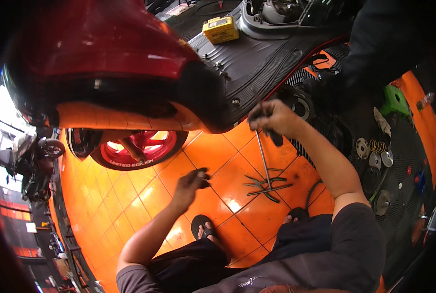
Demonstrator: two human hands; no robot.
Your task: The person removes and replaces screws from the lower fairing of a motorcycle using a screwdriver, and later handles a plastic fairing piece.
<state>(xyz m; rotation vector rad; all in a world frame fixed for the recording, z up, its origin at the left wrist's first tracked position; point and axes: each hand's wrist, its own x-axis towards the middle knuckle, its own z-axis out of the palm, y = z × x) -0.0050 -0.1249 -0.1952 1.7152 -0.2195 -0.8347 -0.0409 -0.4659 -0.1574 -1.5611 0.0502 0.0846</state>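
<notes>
My right hand [274, 117] is closed around a dark, slim tool with a black handle, likely a screwdriver, by the edge of the scooter's black floorboard [257, 58]. Below it a long silver rod [263, 161] reaches down to several pliers [262, 188] on the orange tiles [227, 146]; whether it touches my hand is unclear. My left hand [193, 180] is in the air over the tiles, fingers apart and curved, left of the pliers. Above it are the red front bodywork [105, 44] and red-rimmed front wheel [164, 149].
A yellow battery [220, 30] rests on the floorboard. At right, a black ribbed mat [393, 146] holds a green part [393, 100], a yellow spring [377, 146] and several metal discs. A dark-clothed person's limb [379, 44] is at upper right. Another motorcycle [32, 161] stands far left.
</notes>
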